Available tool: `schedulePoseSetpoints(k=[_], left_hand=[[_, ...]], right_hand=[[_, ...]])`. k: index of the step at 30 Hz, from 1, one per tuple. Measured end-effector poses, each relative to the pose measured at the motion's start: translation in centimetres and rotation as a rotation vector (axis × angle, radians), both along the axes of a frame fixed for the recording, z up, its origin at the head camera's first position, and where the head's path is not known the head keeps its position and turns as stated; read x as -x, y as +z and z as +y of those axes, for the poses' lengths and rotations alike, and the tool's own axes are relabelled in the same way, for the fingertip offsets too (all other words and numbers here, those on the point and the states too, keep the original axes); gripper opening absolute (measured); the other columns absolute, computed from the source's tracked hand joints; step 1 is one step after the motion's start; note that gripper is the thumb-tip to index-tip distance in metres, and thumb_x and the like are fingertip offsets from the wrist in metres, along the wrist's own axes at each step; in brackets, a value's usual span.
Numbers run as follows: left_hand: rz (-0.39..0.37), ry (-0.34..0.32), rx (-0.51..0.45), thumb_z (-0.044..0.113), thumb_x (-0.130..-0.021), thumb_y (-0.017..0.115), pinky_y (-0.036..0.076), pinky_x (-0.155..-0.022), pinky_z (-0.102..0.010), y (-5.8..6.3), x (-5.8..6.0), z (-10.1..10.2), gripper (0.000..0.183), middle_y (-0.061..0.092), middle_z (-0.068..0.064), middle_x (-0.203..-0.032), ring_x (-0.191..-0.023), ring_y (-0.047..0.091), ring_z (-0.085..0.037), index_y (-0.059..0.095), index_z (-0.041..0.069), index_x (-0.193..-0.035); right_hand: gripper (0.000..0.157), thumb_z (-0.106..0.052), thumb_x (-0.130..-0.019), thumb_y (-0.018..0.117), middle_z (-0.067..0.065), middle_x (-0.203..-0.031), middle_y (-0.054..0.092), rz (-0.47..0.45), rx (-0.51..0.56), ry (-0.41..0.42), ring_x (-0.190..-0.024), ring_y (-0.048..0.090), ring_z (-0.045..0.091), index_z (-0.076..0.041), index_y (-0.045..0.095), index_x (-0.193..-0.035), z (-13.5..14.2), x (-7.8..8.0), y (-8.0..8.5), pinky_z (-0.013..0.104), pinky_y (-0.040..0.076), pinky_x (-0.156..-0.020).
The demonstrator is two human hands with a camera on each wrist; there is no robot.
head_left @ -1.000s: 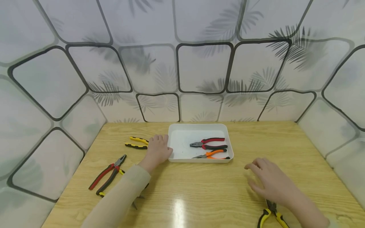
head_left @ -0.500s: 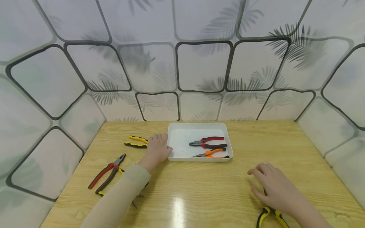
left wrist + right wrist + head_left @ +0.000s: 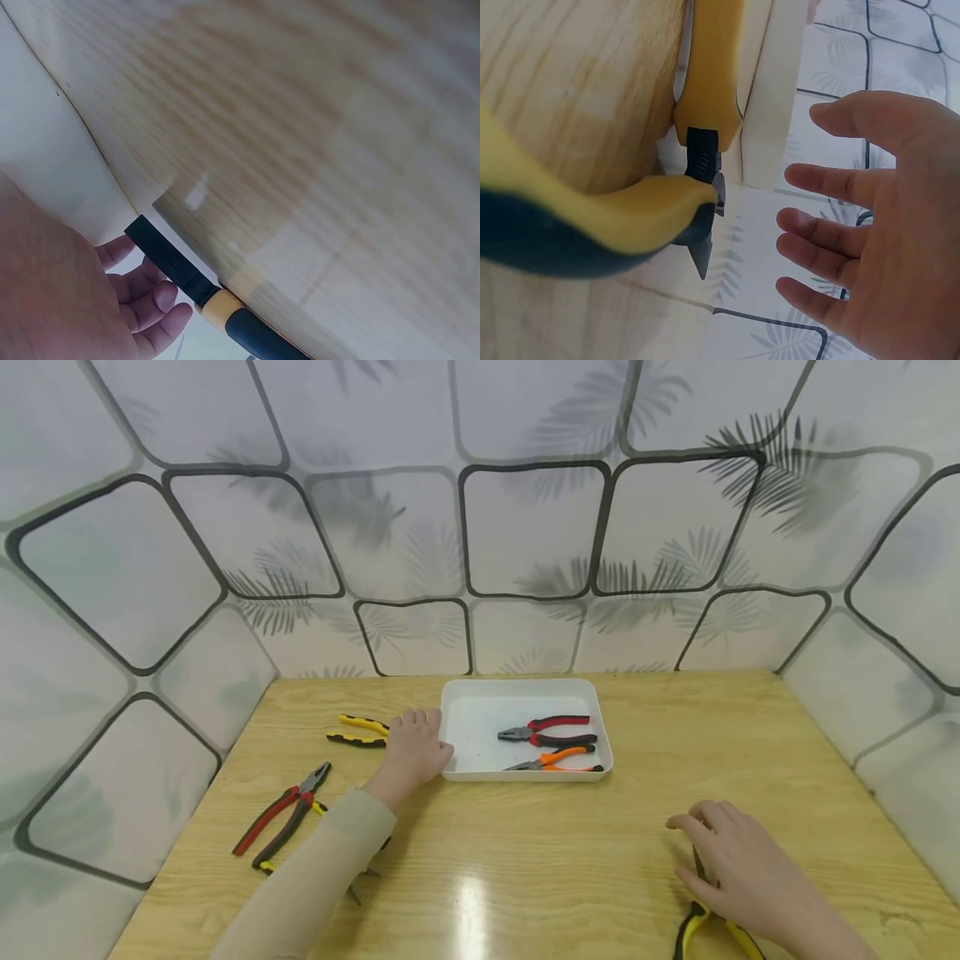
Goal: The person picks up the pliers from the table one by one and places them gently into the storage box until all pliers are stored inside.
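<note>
My left hand (image 3: 412, 752) is at the left rim of a white tray (image 3: 480, 776), fingers loosely bent. Beside it lie pliers with yellow-and-black handles (image 3: 360, 731), their head hidden behind the hand. The left wrist view has my fingers close by a dark plier head (image 3: 171, 259) with nothing gripped. My right hand (image 3: 750, 868) hovers, fingers spread, over another pair of yellow-and-black pliers (image 3: 693, 927) at the front right, partly covering them. From the right wrist, these pliers (image 3: 709, 97) stand apart from the fingertips.
Inside the tray are red-and-black pliers (image 3: 551, 732) and orange-handled pliers (image 3: 558, 758). Large red-and-black pliers (image 3: 288, 810) lie at the left, with more yellow-handled pliers (image 3: 320, 808) partly under my left sleeve (image 3: 322, 868). A patterned wall (image 3: 525, 635) borders the wooden table (image 3: 525, 852).
My right hand has moved a little rightward and nearer to me, covering more of the front-right pliers. The left hand has stayed by the tray. The view has tilted slightly.
</note>
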State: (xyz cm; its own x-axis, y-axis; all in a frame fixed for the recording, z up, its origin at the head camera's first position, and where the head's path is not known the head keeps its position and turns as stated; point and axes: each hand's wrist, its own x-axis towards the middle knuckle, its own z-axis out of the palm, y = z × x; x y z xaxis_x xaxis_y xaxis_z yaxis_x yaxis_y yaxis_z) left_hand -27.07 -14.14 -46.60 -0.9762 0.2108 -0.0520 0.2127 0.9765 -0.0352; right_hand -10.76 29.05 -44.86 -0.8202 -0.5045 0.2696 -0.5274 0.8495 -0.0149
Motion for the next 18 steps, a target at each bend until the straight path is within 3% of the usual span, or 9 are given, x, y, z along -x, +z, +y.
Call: schedulePoseSetpoints(k=[8, 18], left_hand=[[-0.001, -0.001, -0.008, 0.034, -0.101, 0.049, 0.046, -0.094, -0.049, 0.1, 0.3, 0.0, 0.049, 0.059, -0.019, -0.112, -0.101, 0.051, -0.034, 0.050, 0.001, -0.137], [-0.016, 0.006, -0.016, 0.033, -0.101, 0.050, 0.047, -0.096, -0.051, 0.1, 0.1, 0.0, 0.048, 0.059, -0.020, -0.114, -0.103, 0.052, -0.035, 0.050, 0.001, -0.137]], right_hand=[[0.044, -0.030, -0.076, 0.094, -0.014, -0.097, 0.055, -0.012, 0.016, -0.036, -0.080, 0.039, 0.001, -0.022, 0.073, -0.114, 0.4, -0.8, -0.1, 0.026, 0.036, -0.066], [0.051, -0.034, -0.070, 0.097, -0.013, -0.099, 0.056, -0.001, -0.012, -0.061, -0.083, 0.049, 0.006, -0.023, 0.073, -0.113, 1.2, -2.0, -0.8, 0.032, 0.045, -0.068]])
